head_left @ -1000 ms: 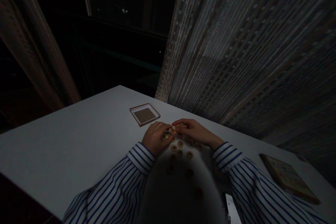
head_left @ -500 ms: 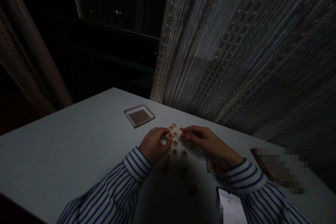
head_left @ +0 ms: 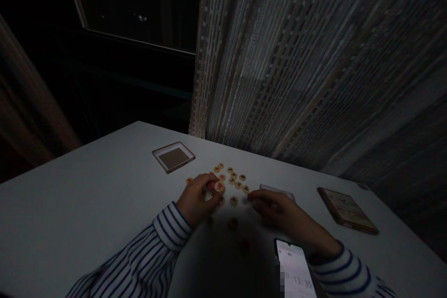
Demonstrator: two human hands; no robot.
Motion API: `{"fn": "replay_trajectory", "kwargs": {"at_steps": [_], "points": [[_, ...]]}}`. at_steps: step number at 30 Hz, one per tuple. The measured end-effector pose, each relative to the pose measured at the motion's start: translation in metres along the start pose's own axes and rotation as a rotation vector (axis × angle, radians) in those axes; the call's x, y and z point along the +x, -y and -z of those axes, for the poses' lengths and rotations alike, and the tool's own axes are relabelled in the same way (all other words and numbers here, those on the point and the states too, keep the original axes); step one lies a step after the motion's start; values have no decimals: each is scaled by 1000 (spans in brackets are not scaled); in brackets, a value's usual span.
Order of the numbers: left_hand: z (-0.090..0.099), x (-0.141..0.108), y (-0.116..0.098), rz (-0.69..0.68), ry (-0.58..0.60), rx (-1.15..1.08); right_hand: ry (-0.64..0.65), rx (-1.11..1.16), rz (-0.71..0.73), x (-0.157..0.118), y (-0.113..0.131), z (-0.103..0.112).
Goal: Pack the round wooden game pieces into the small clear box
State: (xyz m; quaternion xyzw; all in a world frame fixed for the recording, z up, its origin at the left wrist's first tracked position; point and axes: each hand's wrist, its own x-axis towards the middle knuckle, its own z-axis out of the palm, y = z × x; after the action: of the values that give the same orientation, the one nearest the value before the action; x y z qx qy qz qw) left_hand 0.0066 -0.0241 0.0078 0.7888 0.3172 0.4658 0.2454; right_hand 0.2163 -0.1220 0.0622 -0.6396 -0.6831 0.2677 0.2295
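Note:
My left hand pinches a round wooden piece with a red character between thumb and fingers. My right hand is at the right edge of the loose pieces, its fingertips close to a piece with a dark character; whether it holds anything is hidden. Several round pieces with red or dark characters lie between and beyond the hands, among them a dark-marked one nearer to me. More pieces sit in the shadow at the front, hard to make out.
On the white table an open shallow box stands at the back left. A flat box with a picture lies at the right. Behind my right hand is a pale tray. A lit phone lies in front.
The view has shifted right. My right hand has drawn back toward the right from the pieces, leaving several dark-marked ones in sight. My left hand still holds the red-marked piece.

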Motion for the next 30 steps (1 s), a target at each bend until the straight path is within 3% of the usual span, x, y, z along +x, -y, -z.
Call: {"fn": "replay_trajectory", "kwargs": {"at_steps": [5,12,25,30], "points": [[-1,1,-10,19,-3,-106,-27,0,13,-12,-14,-3],[-5,1,-19,183,24,-249,-58,74,12,-26,-25,0],[-18,3,-47,158,136,-427,-98,234,-8,-40,-25,11],[-30,10,-61,197,207,-535,-141,98,73,-38,-19,28]]}}
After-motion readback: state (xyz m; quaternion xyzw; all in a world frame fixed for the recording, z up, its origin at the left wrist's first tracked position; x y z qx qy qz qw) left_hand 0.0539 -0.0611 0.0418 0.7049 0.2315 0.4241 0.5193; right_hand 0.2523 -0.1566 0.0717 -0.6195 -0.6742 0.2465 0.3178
